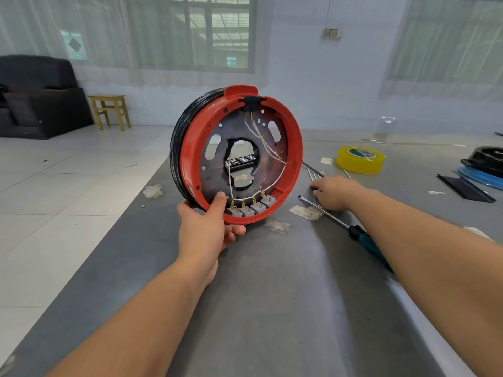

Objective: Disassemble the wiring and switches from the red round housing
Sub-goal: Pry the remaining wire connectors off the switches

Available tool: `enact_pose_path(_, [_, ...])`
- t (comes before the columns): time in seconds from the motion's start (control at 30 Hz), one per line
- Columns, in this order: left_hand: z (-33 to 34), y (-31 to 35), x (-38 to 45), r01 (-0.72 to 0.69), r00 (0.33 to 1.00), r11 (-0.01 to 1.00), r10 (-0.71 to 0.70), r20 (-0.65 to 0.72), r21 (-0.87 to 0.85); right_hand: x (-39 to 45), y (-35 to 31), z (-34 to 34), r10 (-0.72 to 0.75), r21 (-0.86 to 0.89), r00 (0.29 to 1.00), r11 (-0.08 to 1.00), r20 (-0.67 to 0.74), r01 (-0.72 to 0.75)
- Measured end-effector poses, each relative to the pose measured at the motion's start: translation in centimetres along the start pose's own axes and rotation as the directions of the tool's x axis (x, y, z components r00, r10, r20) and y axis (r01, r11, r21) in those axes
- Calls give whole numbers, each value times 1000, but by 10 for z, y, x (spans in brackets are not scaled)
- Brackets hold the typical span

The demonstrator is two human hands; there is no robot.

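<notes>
Housing (pixel 241 156) stood on edge at the bench's (pixel 272 295) left side, open face toward the person, black cord wound round its back half. Left hand (pixel 209 227) held it upright at the lower rim: thumb hooked over the red lip, fingers (pixel 234 231) curled beneath, closed on the rim. Right hand (pixel 333 193) lay on the bench just right of the housing, fingers curled down among a few loose metal pins (pixel 315 174); could not tell whether it gripped anything. A screwdriver (pixel 340 223) lay under that wrist, blade pointing toward the housing. Inside the housing: a dark metal plate (pixel 217 172) with a ragged central hole; four grey switches (pixel 251 208) in a row along the bottom rim, linked by white wires (pixel 261 137) that ran up to a black socket (pixel 251 102) at the top. Judged the red shell rigid plastic, fairly light but unsteady on edge, so the rim looked the sound place to hold. Wires looked thin and soft, the brass tabs small and bendable; likely better pulled at the connectors than by the wire. Yellow tape roll (pixel 360 159) sat well right, apart from the work.
</notes>
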State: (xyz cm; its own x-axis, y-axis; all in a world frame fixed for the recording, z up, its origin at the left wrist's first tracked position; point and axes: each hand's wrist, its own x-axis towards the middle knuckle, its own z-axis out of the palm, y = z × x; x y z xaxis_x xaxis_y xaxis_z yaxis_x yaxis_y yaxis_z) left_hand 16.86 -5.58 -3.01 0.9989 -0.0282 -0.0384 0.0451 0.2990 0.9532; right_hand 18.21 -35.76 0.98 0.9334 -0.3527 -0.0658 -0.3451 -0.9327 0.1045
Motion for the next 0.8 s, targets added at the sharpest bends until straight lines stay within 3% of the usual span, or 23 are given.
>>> enact_pose_path(0.3, [0,2,-2,6,1000,1000,-6,9,-4,16,4,8,-4,-92,998,996,58,9])
enact_pose_path(0.4, [-1,2,-2,10,1000,1000,-10,21,-3,4,0,5,10,20,1000,1000,-23,-10])
enact_pose_path(0.5, [-1,4,-3,16,1000,1000,-16,26,-13,-16,-13,-2,11,219,979,975,-205,35])
enact_pose_path(0.63, [-2,7,-4,48,998,997,-46,38,-56,-58,-46,-8,124,641,885,735,-448,221])
enact_pose_path(0.7, [-3,8,-4,67,996,996,-64,55,-63,-78,-62,1,174,746,866,604,-468,281])
enact_pose_path(0.8, [-4,8,-5,82,992,994,-75,101,-67,-106,-83,22,150,865,904,389,-400,318])
